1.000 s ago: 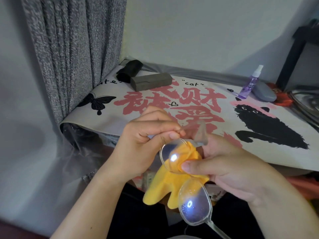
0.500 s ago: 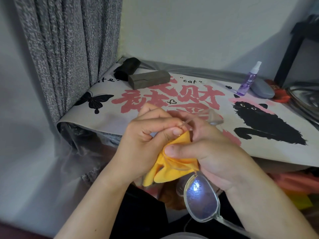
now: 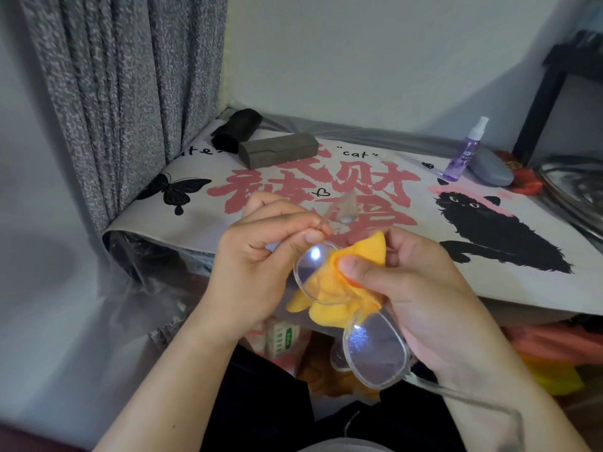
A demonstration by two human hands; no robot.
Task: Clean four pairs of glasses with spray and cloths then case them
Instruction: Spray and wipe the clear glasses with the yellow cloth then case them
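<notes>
Off the worktop's (image 3: 489, 298) near edge, over the lap: glasses (image 3: 375, 353) held in mid-air, nothing under them. Left hand (image 3: 257, 269) pinches one temple tip only, so a thin lever takes the load. Right hand (image 3: 411, 282) pinches the cloth (image 3: 332, 295) onto the upper lens, thumb on top. Risks, my read: rubbing force twists the hinge, or the temple slips and the frame drops. Spray (image 3: 463, 154) and cases (image 3: 277, 150) sit at the far edge.

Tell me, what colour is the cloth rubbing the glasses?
Yellow-orange cloth, clearest in the head view.
</notes>
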